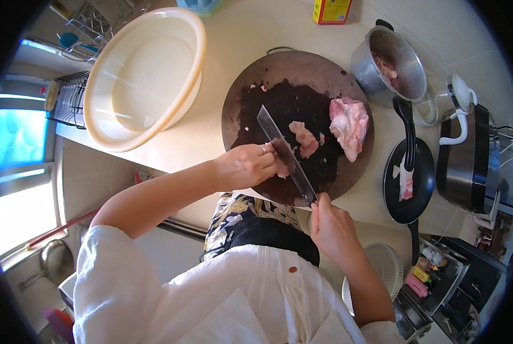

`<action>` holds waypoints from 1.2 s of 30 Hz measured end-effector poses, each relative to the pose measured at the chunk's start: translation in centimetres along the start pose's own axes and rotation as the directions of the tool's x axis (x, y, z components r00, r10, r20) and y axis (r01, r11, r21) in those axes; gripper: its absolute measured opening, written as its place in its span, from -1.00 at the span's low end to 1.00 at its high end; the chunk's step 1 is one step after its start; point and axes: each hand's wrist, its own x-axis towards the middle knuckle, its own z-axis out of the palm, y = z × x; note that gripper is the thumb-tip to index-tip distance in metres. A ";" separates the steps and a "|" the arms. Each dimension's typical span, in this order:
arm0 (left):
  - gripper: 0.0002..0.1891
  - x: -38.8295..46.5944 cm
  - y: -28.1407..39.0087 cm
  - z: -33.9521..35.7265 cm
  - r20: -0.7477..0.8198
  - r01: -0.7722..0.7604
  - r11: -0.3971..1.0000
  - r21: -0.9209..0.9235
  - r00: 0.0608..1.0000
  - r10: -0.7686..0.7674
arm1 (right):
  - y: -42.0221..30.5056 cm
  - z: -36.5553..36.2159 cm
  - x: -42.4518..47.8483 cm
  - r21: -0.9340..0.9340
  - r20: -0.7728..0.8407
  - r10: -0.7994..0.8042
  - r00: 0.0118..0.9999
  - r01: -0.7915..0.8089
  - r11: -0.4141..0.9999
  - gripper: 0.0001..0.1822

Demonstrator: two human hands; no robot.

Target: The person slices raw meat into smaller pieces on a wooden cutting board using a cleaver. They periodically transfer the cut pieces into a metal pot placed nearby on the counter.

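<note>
My right hand grips the handle of a cleaver, its wide blade slanting up and left across a round, dark cutting board. On the blade's left side, my left hand holds a piece of raw meat with curled fingers; the blade stands close against that piece. Right of the blade lies a cut piece of meat. Farther right rests a large pink chunk of raw meat. Small scraps dot the wet board.
A large cream basin stands left of the board. At the right are a metal pot containing meat and a black frying pan with a fatty strip. A red and yellow box stands at the back. A white basket is below the counter.
</note>
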 end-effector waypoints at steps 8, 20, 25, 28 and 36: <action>-0.86 0.5 -1.0 0.3 -0.031 0.019 0.998 -0.064 0.999 -0.021 | 0.8 0.2 -0.7 -0.008 -0.001 -0.020 1.000 0.020 1.000 -0.84; -0.92 1.8 -0.9 1.5 0.008 -0.029 0.999 -0.017 1.000 0.029 | -0.6 -0.4 5.2 0.124 -0.037 -0.091 0.995 0.095 0.988 -0.84; -0.95 1.2 -1.3 2.2 -0.016 0.014 1.000 -0.012 1.000 -0.014 | -1.7 0.0 7.0 0.035 -0.064 -0.089 0.994 0.091 0.995 -0.83; -0.99 0.8 -1.1 1.6 0.023 0.067 0.997 -0.046 0.998 -0.066 | -0.8 -1.2 3.4 0.031 0.133 0.037 0.990 -0.042 0.999 -0.84; -0.96 1.3 -1.1 1.6 -0.007 0.061 0.992 -0.109 0.998 -0.062 | 1.8 -0.4 -3.2 0.028 0.054 0.059 0.997 -0.061 0.998 -0.86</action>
